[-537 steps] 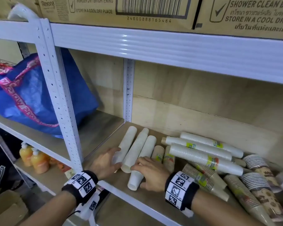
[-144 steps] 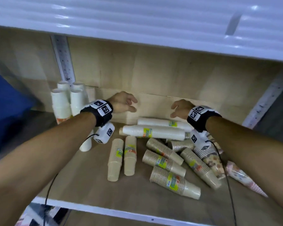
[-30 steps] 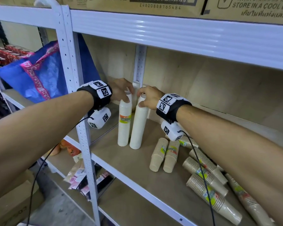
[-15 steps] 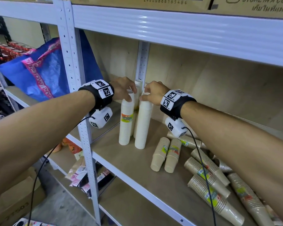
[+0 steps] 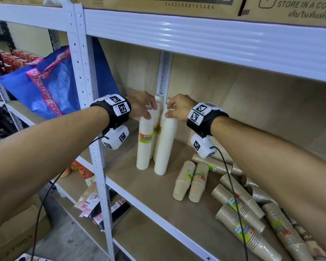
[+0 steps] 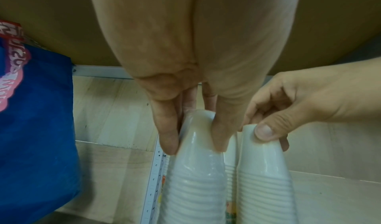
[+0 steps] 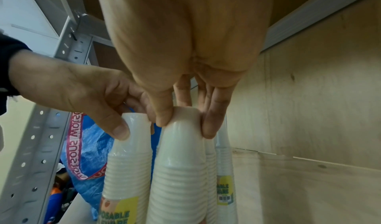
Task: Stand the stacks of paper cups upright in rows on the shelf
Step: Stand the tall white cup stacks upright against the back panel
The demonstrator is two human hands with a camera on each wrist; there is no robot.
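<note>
Two tall stacks of white cups stand upright at the rear left of the shelf board [image 5: 149,194]. My left hand [image 5: 151,112] pinches the top of the left white stack [image 5: 145,146], seen close in the left wrist view [image 6: 195,170]. My right hand [image 5: 167,112] pinches the top of the right white stack [image 5: 165,146], seen close in the right wrist view [image 7: 181,170]. More white stacks [image 5: 159,97] stand just behind them. Two short brown stacks [image 5: 183,178] lie side by side to the right.
Several brown and printed cup stacks [image 5: 247,234] lie in a heap at the right of the shelf. A white perforated post [image 5: 87,91] stands at the left, with a blue bag [image 5: 55,81] beyond it. The upper shelf beam [image 5: 196,34] hangs low overhead.
The two long white stacks that lay on the shelf some seconds ago now stand upright. Over the last second both hands stayed on their tops and eased them back toward the rear stacks.
</note>
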